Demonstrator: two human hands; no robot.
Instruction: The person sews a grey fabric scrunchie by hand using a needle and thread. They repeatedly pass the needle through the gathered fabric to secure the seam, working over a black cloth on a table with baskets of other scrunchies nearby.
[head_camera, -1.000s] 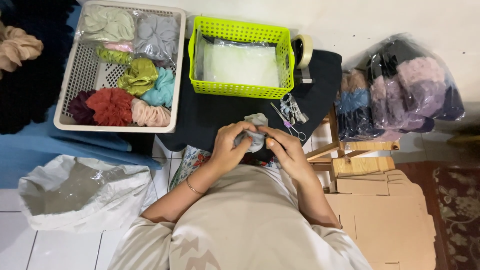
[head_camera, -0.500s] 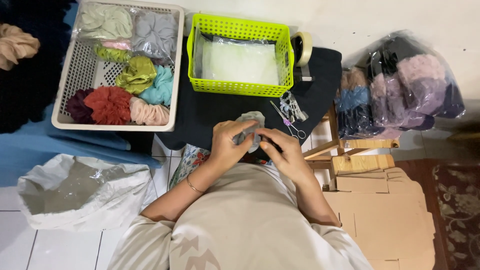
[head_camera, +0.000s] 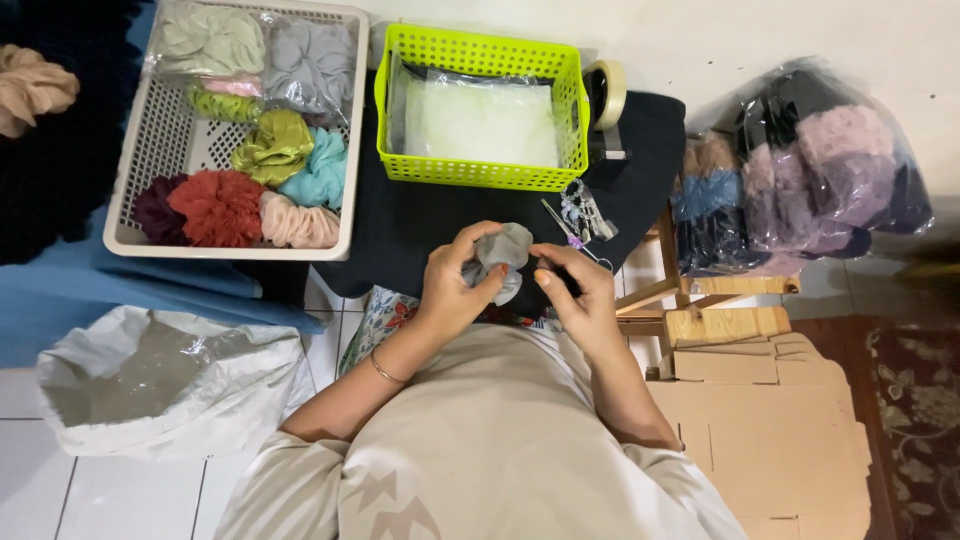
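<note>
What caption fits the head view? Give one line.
Both hands, left hand and right hand, hold a grey scrunchie over a dark table.

Grey scrunchie (head_camera: 505, 258) is half covered by the left hand (head_camera: 452, 285); its lower part sits behind the fingers (head_camera: 478, 268). A dark item under the right hand (head_camera: 583, 300) is too hidden to identify. The white basket (head_camera: 128, 205) is cut off at the top edge, and the tan scrunchie (head_camera: 30, 90) at the left edge. Bagged scrunchies (head_camera: 800, 170) blur behind plastic glare. The small tools (head_camera: 582, 215) on the worktop (head_camera: 420, 215) are too tiny to tell apart. Cardboard (head_camera: 780, 440) runs off the bottom.
</note>
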